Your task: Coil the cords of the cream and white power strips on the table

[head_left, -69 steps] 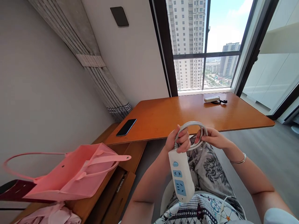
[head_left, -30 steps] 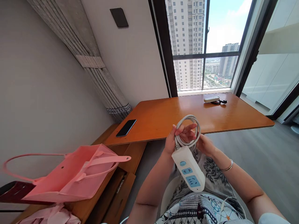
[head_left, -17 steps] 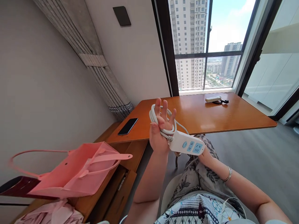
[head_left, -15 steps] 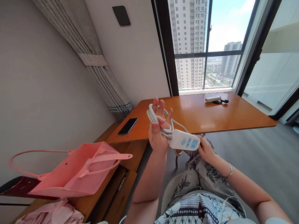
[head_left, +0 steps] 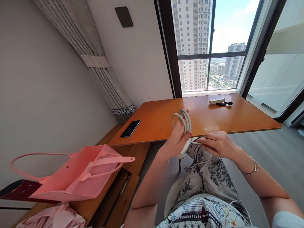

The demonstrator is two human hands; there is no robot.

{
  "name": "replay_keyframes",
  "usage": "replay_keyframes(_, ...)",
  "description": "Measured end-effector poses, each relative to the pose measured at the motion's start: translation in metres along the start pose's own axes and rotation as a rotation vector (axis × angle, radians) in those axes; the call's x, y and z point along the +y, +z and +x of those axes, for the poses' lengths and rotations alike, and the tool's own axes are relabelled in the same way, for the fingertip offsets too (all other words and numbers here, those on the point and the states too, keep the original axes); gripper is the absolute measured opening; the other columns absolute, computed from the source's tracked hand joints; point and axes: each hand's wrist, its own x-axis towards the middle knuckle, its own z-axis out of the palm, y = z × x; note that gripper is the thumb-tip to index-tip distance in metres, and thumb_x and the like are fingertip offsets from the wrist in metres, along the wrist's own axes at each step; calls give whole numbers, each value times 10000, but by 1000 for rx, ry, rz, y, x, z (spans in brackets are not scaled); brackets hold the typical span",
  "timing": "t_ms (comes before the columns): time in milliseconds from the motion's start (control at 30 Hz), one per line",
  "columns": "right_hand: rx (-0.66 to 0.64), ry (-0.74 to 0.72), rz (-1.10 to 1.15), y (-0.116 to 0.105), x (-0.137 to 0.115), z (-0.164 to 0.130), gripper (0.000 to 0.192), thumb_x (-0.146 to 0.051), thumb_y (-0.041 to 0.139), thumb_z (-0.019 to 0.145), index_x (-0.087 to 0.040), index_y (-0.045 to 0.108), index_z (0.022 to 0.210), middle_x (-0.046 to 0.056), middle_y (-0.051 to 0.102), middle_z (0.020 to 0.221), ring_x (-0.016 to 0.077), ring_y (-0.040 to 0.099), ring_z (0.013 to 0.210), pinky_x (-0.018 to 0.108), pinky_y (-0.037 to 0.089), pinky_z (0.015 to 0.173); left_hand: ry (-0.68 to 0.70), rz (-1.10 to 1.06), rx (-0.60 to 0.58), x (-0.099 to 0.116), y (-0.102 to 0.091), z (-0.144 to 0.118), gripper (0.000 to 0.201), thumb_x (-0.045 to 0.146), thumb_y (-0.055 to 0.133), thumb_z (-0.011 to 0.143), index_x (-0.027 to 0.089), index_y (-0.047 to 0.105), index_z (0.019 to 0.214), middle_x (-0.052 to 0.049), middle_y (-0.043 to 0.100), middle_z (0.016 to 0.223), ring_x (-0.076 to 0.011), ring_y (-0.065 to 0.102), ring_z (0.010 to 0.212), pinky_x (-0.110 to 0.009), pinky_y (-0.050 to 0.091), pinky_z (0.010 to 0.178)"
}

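My left hand (head_left: 178, 139) is closed around the coiled white cord (head_left: 187, 122) of a power strip, over the near edge of the table. Below that hand hangs the white power strip (head_left: 184, 151), mostly hidden behind the fingers, its sockets out of sight. With fingertips pinched together, my right hand (head_left: 217, 144) grips a stretch of the same cord just right of the strip. The cord's plug end cannot be made out.
An orange-brown wooden table (head_left: 161, 114) spans the front. On it lie a black phone (head_left: 130, 128) and another white power strip with a black cord (head_left: 216, 100). A pink bag (head_left: 78, 174) stands at left, beside folded pink cloth (head_left: 53, 218).
My left hand has turned over and shifted right with the coil. My right hand has let go of the strip's socket end and now pinches the cord. The strip has swung down.
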Motion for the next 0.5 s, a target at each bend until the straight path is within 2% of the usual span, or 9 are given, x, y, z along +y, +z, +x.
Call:
replay_keyframes(67,18,-60,25,-7,-6,3,236,-254,498,1009,-184,713,1080,9,573,704,112,504,596,271,331,547,22,92,-154,-4,5,3,209,340,739,830,210,718,991,-124,504,1502,-302,312,1500,-445,293,1214)
replay_keyframes(200,88,-63,81,-10,-10,5,225,-245,512,1001,-186,712,1087,16,593,714,125,544,643,259,397,586,-82,-8,-340,-12,14,2,360,411,698,864,200,715,1155,-158,548,1454,-305,516,1352,-399,420,1107)
replay_keyframes(267,124,-32,121,-9,-9,5,220,-248,528,992,-200,707,1111,22,613,740,131,571,666,258,434,607,-134,-27,-421,-16,17,0,399,471,659,886,182,709,1157,-171,668,1281,-270,653,1152,-349,500,980)
replay_keyframes(333,175,-16,160,-7,-8,5,217,-249,547,982,-218,698,1133,30,643,774,138,608,695,265,478,643,-214,-52,-509,-21,18,-3,477,580,565,914,156,694,1091,-140,756,966,-206,715,813,-288,546,744)
replay_keyframes(400,235,-1,184,-6,-8,5,217,-248,564,972,-231,693,1145,49,677,835,153,652,757,279,519,692,-312,-95,-568,-27,18,-5,568,684,496,898,143,656,962,-90,728,707,-157,640,543,-240,482,529)
replay_keyframes(500,296,64,198,-5,-8,5,201,-281,615,949,-244,714,1120,72,686,923,164,674,806,281,541,706,-394,-137,-581,-33,16,-5,596,757,518,837,163,571,823,-61,683,573,-143,575,433,-224,418,440)
